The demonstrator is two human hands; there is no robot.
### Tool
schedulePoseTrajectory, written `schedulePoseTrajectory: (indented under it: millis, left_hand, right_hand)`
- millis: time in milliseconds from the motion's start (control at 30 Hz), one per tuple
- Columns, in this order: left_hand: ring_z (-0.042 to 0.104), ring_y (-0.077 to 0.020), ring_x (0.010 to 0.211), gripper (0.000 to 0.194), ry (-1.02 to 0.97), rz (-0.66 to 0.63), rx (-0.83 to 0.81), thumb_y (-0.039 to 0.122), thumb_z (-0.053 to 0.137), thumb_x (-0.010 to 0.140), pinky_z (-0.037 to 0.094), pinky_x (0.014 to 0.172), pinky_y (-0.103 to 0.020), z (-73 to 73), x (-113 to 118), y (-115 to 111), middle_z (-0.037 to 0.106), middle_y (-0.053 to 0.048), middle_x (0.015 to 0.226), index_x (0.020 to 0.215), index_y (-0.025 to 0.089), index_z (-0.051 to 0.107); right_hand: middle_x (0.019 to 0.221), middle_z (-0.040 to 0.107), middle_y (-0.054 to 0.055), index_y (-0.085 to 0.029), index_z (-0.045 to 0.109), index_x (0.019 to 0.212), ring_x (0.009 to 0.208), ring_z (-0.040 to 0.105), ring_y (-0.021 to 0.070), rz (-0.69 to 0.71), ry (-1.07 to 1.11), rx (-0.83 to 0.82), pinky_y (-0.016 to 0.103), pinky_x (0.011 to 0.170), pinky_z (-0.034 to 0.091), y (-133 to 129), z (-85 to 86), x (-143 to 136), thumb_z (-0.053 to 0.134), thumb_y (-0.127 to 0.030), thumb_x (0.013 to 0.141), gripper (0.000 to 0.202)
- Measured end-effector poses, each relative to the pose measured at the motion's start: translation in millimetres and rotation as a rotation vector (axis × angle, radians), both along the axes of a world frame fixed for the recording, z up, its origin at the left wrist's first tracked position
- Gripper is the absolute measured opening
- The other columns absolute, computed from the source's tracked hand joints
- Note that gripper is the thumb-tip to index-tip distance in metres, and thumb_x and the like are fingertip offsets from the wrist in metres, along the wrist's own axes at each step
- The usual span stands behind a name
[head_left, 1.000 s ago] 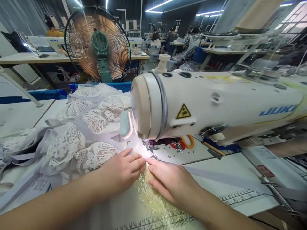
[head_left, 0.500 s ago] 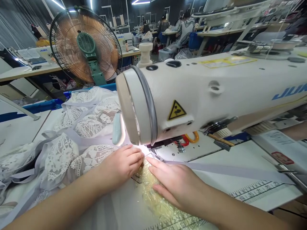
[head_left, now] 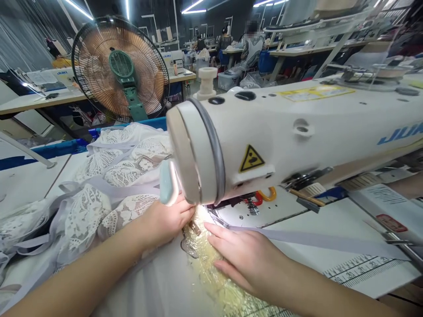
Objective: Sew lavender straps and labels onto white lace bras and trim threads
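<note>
Under the head of a white sewing machine (head_left: pixel 274 127), my left hand (head_left: pixel 173 218) rests with its fingers partly hidden behind the machine's front end and a pale blue guard (head_left: pixel 168 182). What those fingers hold cannot be made out. My right hand (head_left: pixel 236 251) lies with fingers stretched out on the right edge of shiny yellowish film (head_left: pixel 206 259), near the lit needle area. The needle itself is hidden. A lilac band (head_left: pixel 307 237) runs from the needle area to the right. White lace garments (head_left: pixel 128 171) are heaped beside my left hand.
A large fan (head_left: pixel 122 68) with a green hub stands behind the garments. Printed ruler scales (head_left: pixel 360 268) mark the table at the lower right. A white box (head_left: pixel 386 207) sits at the right edge. People (head_left: pixel 253 46) sit at machines in the background.
My left hand has moved a little left and farther under the machine head, apart from my right hand. More film shows between them. The view has shifted slightly.
</note>
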State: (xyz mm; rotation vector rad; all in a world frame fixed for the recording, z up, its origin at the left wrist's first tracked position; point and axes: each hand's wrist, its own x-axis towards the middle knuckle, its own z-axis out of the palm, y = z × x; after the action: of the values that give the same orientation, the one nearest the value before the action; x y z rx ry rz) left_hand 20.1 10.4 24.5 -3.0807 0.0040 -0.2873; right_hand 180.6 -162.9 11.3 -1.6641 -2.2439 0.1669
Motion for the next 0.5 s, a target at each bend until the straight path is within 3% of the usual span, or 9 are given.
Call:
schedulePoseTrajectory:
  millis: [100, 200, 300, 400, 500]
  left_hand:
    - [0.060, -0.0203, 0.091, 0.032, -0.033, 0.013, 0.017, 0.012, 0.035, 0.090, 0.050, 0.079, -0.033, -3.2, 4.9, 5.9, 0.067, -0.011, 0.096, 0.096, 0.014, 0.066]
    - [0.059, -0.0184, 0.086, 0.029, -0.011, 0.123, -0.023, 0.016, 0.036, 0.090, 0.048, 0.078, -0.031, -6.6, 7.7, 8.6, 0.066, -0.008, 0.093, 0.093, 0.015, 0.065]
    - [0.059, -0.0194, 0.085, 0.027, -0.005, 0.179, -0.082, 0.018, 0.039, 0.090, 0.046, 0.076, -0.031, -12.5, 7.1, 8.3, 0.065, -0.006, 0.089, 0.084, 0.016, 0.065]
    - [0.059, -0.0202, 0.080, 0.020, -0.055, 0.240, -0.133, 0.018, 0.046, 0.085, 0.044, 0.069, -0.031, -19.6, 5.5, 7.7, 0.064, -0.006, 0.085, 0.076, 0.017, 0.064]
    - [0.059, -0.0219, 0.076, 0.019, -0.060, 0.238, -0.116, 0.014, 0.050, 0.080, 0.043, 0.063, -0.032, -22.3, 3.8, 6.8, 0.063, -0.008, 0.079, 0.066, 0.015, 0.063]
  right_hand:
    - [0.094, 0.068, 0.005, -0.020, 0.058, 0.082, 0.067, 0.062, 0.0158, 0.072, 0.080, -0.018, 0.027, 0.057, 0.047, 0.8, 10.4, -0.5, 0.045, -0.021, 0.087, 0.013]
    - [0.064, 0.060, 0.000, -0.021, 0.053, 0.070, 0.058, 0.056, 0.0135, 0.090, 0.162, -0.032, 0.024, 0.054, 0.044, -1.7, 16.6, 2.4, 0.040, -0.021, 0.089, 0.023]
    - [0.056, 0.055, -0.001, -0.021, 0.049, 0.062, 0.051, 0.054, 0.0129, -0.131, 0.138, 0.028, 0.023, 0.048, 0.043, -6.5, 14.5, 20.1, 0.037, -0.023, 0.091, 0.031]
    - [0.061, 0.062, 0.002, -0.021, 0.056, 0.073, 0.048, 0.057, 0.0143, -0.329, -0.023, 0.177, 0.023, 0.041, 0.043, -4.2, 10.6, 53.1, 0.043, -0.029, 0.090, 0.023]
    - [0.057, 0.062, 0.005, -0.021, 0.056, 0.066, 0.046, 0.058, 0.0184, -0.320, -0.188, 0.254, 0.027, 0.038, 0.043, 10.4, 7.0, 82.3, 0.045, -0.032, 0.088, 0.027]
